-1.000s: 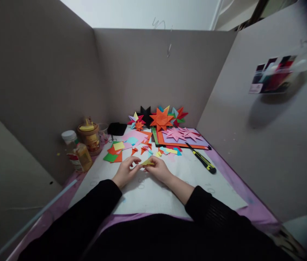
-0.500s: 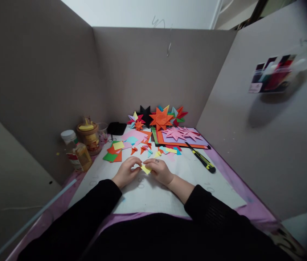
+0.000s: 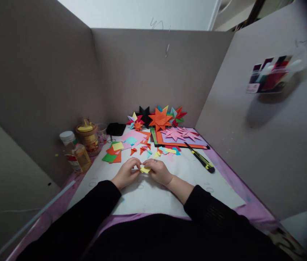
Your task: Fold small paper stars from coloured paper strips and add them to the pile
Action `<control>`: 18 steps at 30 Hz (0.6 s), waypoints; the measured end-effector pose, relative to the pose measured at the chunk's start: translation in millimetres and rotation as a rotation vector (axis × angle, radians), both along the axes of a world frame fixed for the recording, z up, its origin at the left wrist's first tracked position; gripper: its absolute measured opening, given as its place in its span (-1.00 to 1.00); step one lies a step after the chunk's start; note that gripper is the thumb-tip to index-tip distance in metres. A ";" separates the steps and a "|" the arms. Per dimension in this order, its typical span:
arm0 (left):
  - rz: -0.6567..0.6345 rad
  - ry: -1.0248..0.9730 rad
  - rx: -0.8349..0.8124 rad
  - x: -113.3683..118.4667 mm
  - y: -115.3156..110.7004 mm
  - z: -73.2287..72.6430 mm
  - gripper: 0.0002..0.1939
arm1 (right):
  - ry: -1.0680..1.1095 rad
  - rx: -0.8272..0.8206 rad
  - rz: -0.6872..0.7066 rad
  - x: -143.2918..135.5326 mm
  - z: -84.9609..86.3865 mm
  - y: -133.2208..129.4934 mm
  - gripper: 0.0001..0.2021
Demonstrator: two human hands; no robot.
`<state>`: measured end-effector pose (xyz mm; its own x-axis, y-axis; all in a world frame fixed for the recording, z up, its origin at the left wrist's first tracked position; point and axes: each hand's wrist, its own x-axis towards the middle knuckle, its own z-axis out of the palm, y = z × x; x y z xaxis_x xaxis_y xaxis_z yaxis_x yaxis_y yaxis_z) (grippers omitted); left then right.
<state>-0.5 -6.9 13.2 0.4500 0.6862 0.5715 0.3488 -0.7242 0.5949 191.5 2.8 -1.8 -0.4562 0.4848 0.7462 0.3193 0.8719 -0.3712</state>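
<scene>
Between my two hands is a small piece of yellow paper [image 3: 145, 169], pinched above the white sheet [image 3: 153, 201] near its middle. My left hand [image 3: 126, 173] has thumb and forefinger closed at the paper's left edge. On the other side, my right hand [image 3: 160, 172] grips it with bent fingers, which hide part of it. Just beyond the hands lie small folded orange pieces [image 3: 133, 151] and a folded yellow piece [image 3: 157, 154]. Several coloured paper squares, with a green square [image 3: 110, 158] among them, overlap to the left.
A yellow-black utility knife [image 3: 201, 158] lies at right. Pink paper stars [image 3: 174, 133] rest on stacked coloured sheets, with an orange star [image 3: 160, 119] behind. A glue bottle [image 3: 80, 157] and a jar [image 3: 89, 139] stand at left. Grey partitions [image 3: 159, 72] enclose the table.
The yellow paper has tilted and now shows as a flatter, narrower shape between my fingers. Both hands stay in nearly the same place; the whole view has shifted slightly.
</scene>
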 end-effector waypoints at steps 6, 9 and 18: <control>0.024 0.006 -0.012 -0.2 -1.4 3.1 -0.99 | 0.161 -0.425 -0.101 -5.1 6.8 -2.8 -0.97; 0.040 0.003 -0.008 -0.4 -1.5 3.5 -0.97 | 0.216 -0.571 -0.137 -6.9 10.4 -3.8 -0.92; 0.111 -0.010 -0.009 -2.3 -0.6 -0.9 -0.91 | 0.288 -0.683 -0.100 -9.2 9.9 -4.4 -0.91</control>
